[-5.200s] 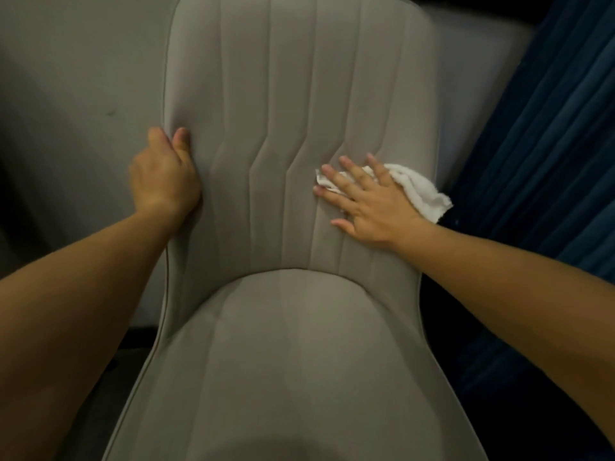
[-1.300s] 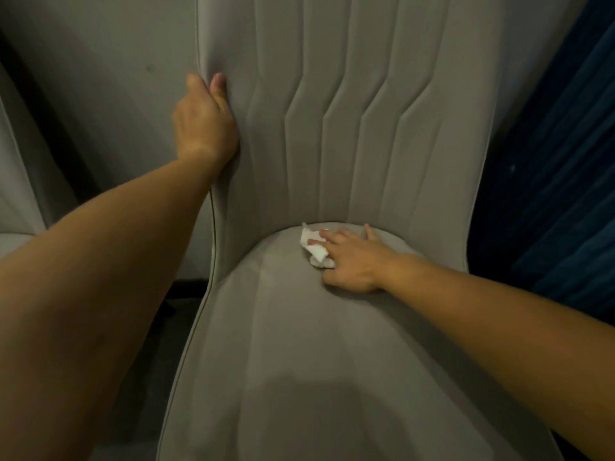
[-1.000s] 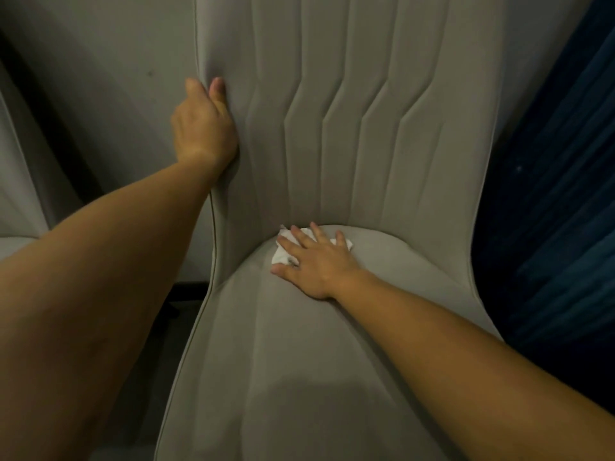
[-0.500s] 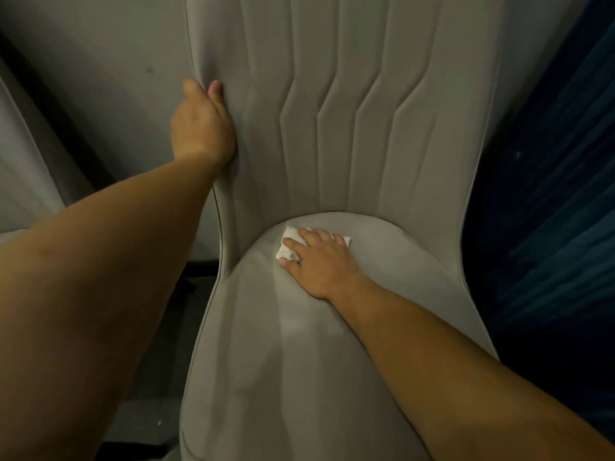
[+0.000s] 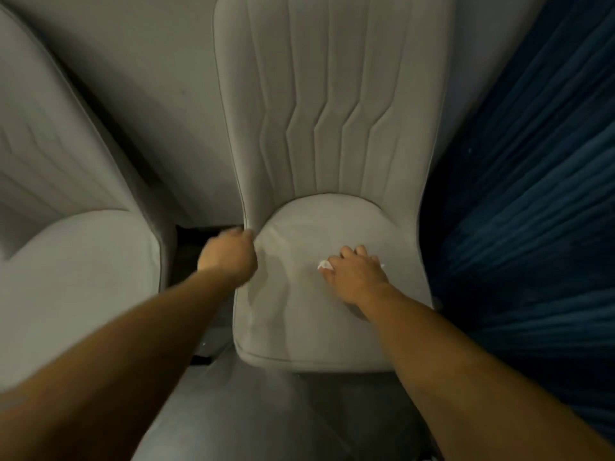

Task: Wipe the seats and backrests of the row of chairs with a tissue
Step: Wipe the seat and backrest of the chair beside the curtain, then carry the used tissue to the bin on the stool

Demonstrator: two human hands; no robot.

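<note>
Grey, soft-looking upholstery is filling the head view as a person is wiping the padded seat (image 5: 293,311) of a grey fabric chair with vertical stitched channels on its backrest (image 5: 332,104). Their right hand (image 5: 357,277) is pressing a small crumpled white tissue (image 5: 324,265) flat against the seat, right of the seat's centre; the fingers are lying loosely bent over the wad, which is peeking out on the side toward the seat's middle and is otherwise hidden. Their left hand (image 5: 229,257) is sitting at the seat's left edge, where seat meets backrest; motion blur is making it impossible to tell whether its fingers are gripping the edge or merely resting there. Judging from this, the front half of the seat, toward the viewer from the tissue, is the likely next sweep, with the right hand far nearer. A second grey chair (image 5: 76,261) is standing to the seat's left, dark blue pleated fabric (image 5: 532,194) to its right, and a pale wall (image 5: 139,78) behind.
</note>
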